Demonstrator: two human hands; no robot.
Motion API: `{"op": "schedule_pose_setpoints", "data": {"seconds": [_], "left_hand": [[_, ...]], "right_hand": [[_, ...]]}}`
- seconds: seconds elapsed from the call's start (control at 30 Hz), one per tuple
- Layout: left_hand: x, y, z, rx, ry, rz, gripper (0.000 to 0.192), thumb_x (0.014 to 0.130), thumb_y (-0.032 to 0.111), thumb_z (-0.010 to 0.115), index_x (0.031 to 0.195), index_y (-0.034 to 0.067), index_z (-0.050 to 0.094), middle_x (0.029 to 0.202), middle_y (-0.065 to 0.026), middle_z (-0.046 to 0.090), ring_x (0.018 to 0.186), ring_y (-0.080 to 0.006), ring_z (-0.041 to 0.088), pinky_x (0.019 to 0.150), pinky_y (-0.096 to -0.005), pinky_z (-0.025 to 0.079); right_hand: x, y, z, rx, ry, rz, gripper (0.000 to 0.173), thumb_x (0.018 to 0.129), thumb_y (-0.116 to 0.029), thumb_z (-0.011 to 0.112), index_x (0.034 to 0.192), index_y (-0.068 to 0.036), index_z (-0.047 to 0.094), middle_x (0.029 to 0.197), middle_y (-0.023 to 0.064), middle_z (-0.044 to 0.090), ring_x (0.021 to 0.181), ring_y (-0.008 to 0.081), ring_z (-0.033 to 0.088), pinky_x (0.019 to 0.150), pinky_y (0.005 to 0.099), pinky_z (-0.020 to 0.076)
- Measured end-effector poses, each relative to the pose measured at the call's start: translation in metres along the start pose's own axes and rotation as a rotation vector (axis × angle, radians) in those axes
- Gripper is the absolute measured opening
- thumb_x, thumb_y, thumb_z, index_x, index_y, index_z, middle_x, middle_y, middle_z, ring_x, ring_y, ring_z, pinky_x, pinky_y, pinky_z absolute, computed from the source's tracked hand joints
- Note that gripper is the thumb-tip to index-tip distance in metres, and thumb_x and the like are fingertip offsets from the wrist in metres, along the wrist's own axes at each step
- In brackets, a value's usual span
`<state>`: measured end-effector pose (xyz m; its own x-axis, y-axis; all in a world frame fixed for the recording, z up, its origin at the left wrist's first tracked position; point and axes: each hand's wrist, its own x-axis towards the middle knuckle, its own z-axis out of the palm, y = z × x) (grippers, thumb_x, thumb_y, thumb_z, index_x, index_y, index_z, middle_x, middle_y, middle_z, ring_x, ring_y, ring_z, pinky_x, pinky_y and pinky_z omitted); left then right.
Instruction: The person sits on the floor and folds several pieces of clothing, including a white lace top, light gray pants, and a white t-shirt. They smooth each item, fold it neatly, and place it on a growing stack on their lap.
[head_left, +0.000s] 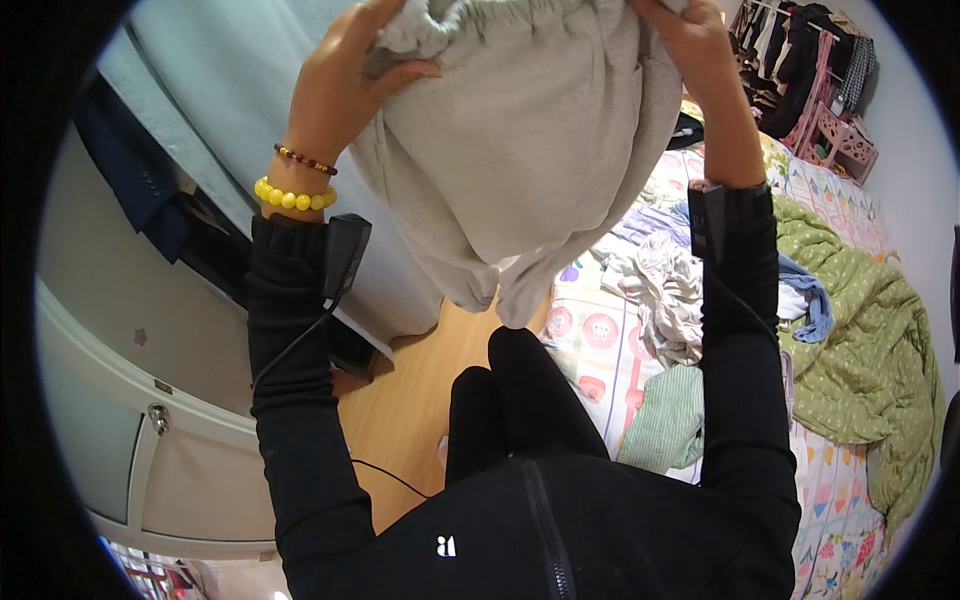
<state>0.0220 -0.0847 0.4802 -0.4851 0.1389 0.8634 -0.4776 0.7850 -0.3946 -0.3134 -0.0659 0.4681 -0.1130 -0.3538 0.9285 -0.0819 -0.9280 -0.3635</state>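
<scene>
A pair of light grey sweatpants (517, 135) with a gathered elastic waist hangs in front of me, its cuffs dangling just above my knees. My left hand (345, 82) grips the waistband at its left end, the thumb lying over the cloth. At the waistband's right end, my right hand (690, 45) holds on too, partly cut off by the top of the view. Two beaded bracelets, one yellow (296, 198) and one dark red (306, 160), circle my left wrist. A small black device is on each sleeve cuff.
On the right is a bed with a patterned sheet (600, 330), a green quilt (862, 337), crumpled clothes (660, 277) and a green striped cloth (664, 420). Behind it stands a pink clothes rack (817, 90). A pale curtain (262, 135) and a white door (202, 480) are on the left.
</scene>
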Motion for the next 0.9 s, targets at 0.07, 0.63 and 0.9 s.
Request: {"op": "schedule_pose_setpoints", "data": {"seconds": [0.07,0.63,0.9], "left_hand": [[0.000,0.001,-0.004,0.109,-0.150,-0.100,0.042,0.089,0.006,0.065,0.130,0.012,0.059,0.119,-0.0095,0.065,0.100,-0.0282,0.066,0.086,-0.0381,0.054],[-0.034,0.021,0.015,-0.002,-0.491,-0.142,0.055,0.088,-0.016,0.041,0.127,0.017,0.059,0.115,-0.0097,0.056,0.103,-0.0263,0.062,0.092,-0.0344,0.055],[-0.047,0.014,-0.003,-0.284,-0.499,-0.274,0.026,0.080,-0.007,0.050,0.102,0.005,0.056,0.101,-0.0044,0.054,0.088,-0.0181,0.053,0.079,-0.0281,0.046]], "right_hand": [[0.007,-0.013,-0.001,-0.201,-0.144,0.011,0.016,0.090,-0.003,0.065,0.107,-0.002,0.068,0.098,0.0009,0.070,0.090,0.0104,0.063,0.081,0.0254,0.0503],[-0.017,-0.005,-0.038,-0.159,-0.497,0.539,0.058,0.075,-0.029,0.086,0.122,-0.003,0.065,0.100,0.0069,0.070,0.091,0.0173,0.067,0.084,0.0314,0.0543],[-0.038,0.008,-0.035,-0.356,-0.349,0.377,0.046,0.074,-0.028,0.086,0.110,-0.005,0.071,0.095,0.0053,0.071,0.087,0.0146,0.066,0.082,0.0284,0.0526]]}}
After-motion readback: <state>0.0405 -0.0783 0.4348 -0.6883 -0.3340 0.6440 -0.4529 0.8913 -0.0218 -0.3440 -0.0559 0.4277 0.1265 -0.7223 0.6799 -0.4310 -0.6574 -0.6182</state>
